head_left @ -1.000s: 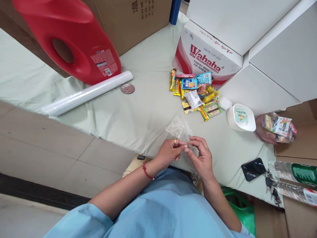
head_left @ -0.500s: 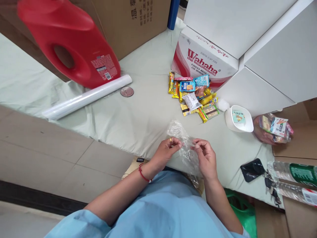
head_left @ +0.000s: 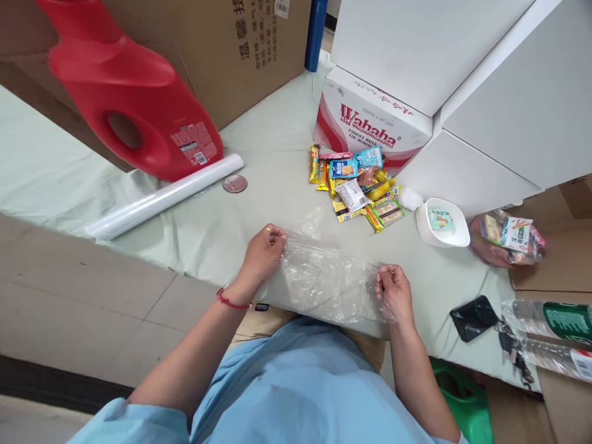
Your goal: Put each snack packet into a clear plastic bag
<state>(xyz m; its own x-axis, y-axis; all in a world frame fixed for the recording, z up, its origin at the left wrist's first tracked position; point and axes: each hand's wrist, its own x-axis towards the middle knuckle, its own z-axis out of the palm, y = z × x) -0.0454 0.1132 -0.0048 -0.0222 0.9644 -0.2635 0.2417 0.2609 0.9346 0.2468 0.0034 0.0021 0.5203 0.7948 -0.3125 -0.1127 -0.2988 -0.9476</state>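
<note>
1. Both hands are wider apart than half a second ago: the left hand is farther out to the left, and the clear plastic is spread between them.
2. Now the clear plastic is over the near edge of the worktop, in front of the person. Its long way runs side to side, with the right end a bit closer to the body.
3. Each hand has one end, so neither is nearer. The left fingers pinch a top corner; the right hand has its fingers curled in on the other end.
4. Snack packs sit in a pile just past the clear plastic.
5. Right of the pile, a white bowl holds a small blue-green packet.
6. Just beside it, more snacks sit in a see-through bag or tub; I cannot tell which.
</note>
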